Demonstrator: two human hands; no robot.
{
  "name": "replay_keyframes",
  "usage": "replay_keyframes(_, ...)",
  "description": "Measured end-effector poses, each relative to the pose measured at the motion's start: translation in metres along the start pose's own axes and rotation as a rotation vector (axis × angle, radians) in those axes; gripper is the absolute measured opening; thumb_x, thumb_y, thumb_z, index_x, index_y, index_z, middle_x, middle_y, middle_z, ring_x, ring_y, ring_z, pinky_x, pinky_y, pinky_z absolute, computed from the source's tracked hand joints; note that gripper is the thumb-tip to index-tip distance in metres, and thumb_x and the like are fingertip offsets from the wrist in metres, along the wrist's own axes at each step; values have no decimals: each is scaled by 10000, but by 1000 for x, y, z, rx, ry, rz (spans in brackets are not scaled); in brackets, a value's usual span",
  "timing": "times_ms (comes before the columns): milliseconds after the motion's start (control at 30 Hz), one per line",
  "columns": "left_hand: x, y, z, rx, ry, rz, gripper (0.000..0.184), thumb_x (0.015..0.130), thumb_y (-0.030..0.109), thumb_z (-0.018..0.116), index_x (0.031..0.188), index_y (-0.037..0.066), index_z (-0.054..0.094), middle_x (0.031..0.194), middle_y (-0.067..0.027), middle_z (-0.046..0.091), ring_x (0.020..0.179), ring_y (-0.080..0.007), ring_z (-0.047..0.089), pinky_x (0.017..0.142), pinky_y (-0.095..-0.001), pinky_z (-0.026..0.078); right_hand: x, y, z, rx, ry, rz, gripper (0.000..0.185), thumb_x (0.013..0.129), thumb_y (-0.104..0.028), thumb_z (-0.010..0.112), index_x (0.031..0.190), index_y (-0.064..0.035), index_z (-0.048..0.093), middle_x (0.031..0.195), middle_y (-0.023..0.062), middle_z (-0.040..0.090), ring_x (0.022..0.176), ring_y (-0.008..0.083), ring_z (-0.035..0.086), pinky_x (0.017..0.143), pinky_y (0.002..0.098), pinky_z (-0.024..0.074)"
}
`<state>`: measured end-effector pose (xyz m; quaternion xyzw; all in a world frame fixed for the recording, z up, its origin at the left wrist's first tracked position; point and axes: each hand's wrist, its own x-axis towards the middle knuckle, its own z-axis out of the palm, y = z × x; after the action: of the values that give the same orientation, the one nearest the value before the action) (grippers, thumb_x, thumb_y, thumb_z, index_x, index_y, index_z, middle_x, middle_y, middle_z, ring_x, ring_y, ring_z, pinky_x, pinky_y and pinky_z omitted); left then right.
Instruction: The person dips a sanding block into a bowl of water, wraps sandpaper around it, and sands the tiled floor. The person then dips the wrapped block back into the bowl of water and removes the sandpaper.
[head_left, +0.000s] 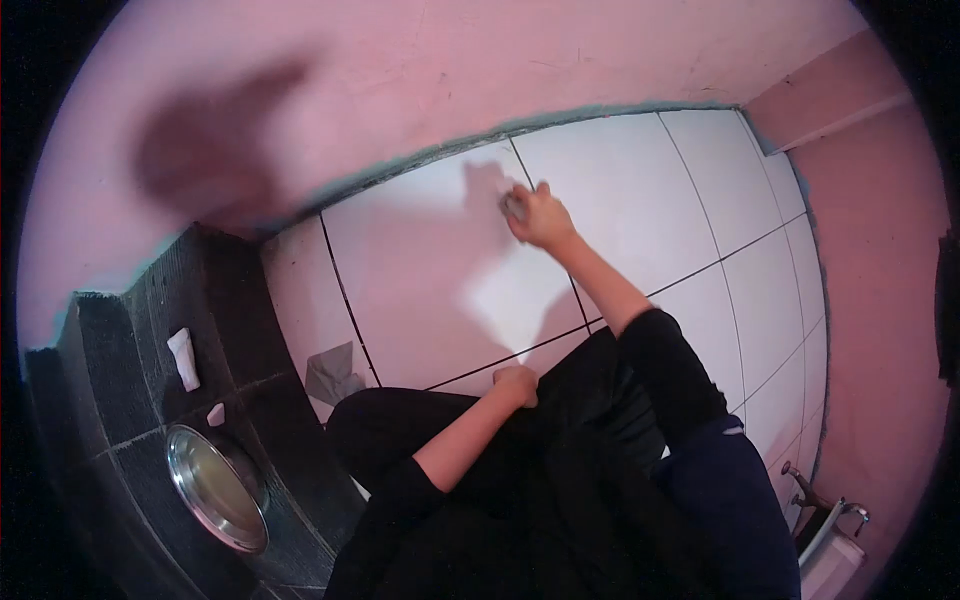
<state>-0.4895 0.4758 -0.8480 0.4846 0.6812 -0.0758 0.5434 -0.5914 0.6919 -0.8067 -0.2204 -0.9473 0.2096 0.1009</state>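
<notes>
- Pink walls (420, 70) — teal edging (400, 168) along the foot
- White tile floor (665, 180), dark joints between the tiles
- Black tiled steps (235, 300) at the left
- Blurry dark shadow (215, 150) on the upper-left wall — bright light on the white tiles
</notes>
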Motion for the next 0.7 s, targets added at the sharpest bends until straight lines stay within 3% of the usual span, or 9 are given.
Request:
replay_keyframes(100, -1, 8, -13, 37, -84, -39, 403, 725, 260, 628, 1098, 108, 646, 1149, -79, 622, 1061, -269, 600, 811, -448, 501, -70, -4, -22, -61, -144, 1, 392, 731, -241, 667, 1090, -160, 531, 948, 233, 505, 692, 416, 611, 591, 469, 529)
replay_keyframes(333, 5, 9, -14, 96, -182, -106, 477, 737, 279, 618, 1188, 125, 596, 1239, -74, 570, 1107, -254, 574, 841, -449, 489, -116, -6, -25, -174, -103, 54, 416, 732, -215, 664, 1089, -91, 492, 972, 221, 500, 704, 418, 602, 617, 471, 525)
replay_keyframes(467, 5, 6, -11, 86, -143, -87, 475, 741, 289, 619, 1186, 124, 598, 1236, -68, 574, 1106, -249, 574, 840, -447, 488, -104, -33, -30, -214, -145, 205, 377, 727, -217, 665, 1024, -57, 496, 983, 213, 494, 749, 397, 601, 604, 457, 528)
replay_keyframes(500, 6, 5, -9, 76, -104, -78, 452, 725, 307, 622, 1126, 99, 626, 1165, -89, 609, 1059, -266, 595, 815, -455, 498, -101, -38, -30, -258, -152, 257, 373, 724, -219, 668, 1008, -48, 496, 990, 209, 493, 765, 385, 603, 599, 452, 530)
replay_keyframes(533, 7, 4, -8, 69, -67, -67, 438, 709, 326, 625, 1065, 74, 655, 1093, -109, 645, 1012, -284, 616, 791, -463, 507, -100, -41, -31, -257, -154, 257, 373, 724, -219, 668, 1008, -48, 496, 990, 209, 493, 765, 385, 603, 599, 452, 530)
replay_keyframes(700, 8, 5, -7, 80, -65, -58, 438, 727, 333, 609, 1088, 87, 648, 1121, -100, 635, 1034, -285, 607, 796, -471, 504, -102, -45, -27, -348, -14, 182, 395, 694, -265, 724, 972, -61, 533, 974, 155, 503, 773, 341, 607, 564, 423, 533)
